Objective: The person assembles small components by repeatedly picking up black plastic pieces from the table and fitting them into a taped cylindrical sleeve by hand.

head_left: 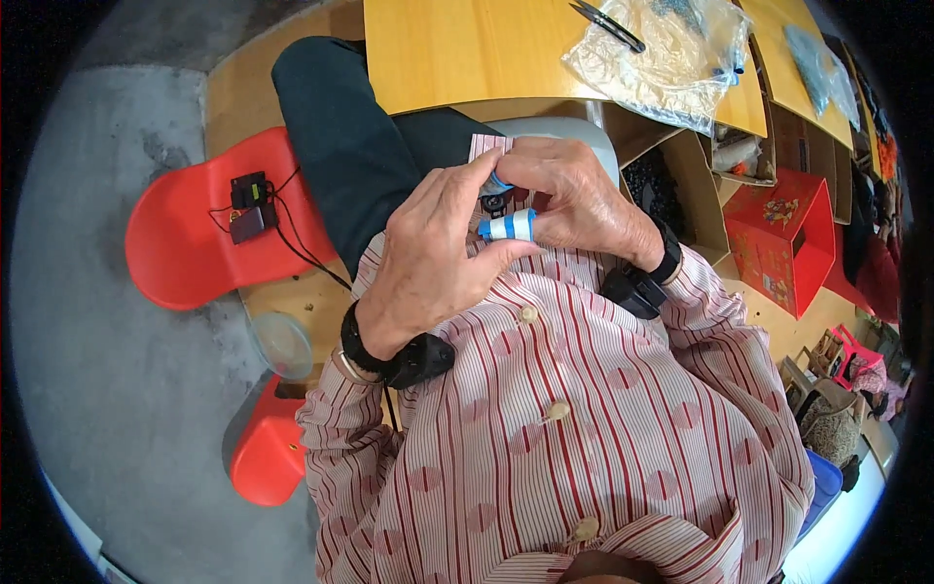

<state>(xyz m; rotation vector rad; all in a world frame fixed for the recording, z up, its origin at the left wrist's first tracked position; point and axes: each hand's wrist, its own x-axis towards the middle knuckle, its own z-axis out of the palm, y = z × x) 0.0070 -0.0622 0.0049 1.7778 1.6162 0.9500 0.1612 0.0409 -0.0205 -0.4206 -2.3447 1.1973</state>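
Note:
My left hand and my right hand meet in front of my chest, fingers curled in toward each other. Between the fingertips is a small black piece, partly covered; its exact kind does not show. Blue-and-white tape is wrapped round my right thumb, and more blue wrapping shows near the right index fingertip. My left thumb reaches across below the taped thumb. Both wrists wear black straps with a black unit.
Thread snips and a clear plastic bag lie on the wooden table. Below it stands a cardboard box of small black pieces, beside a red box. Black devices with cables rest on a red stool at left.

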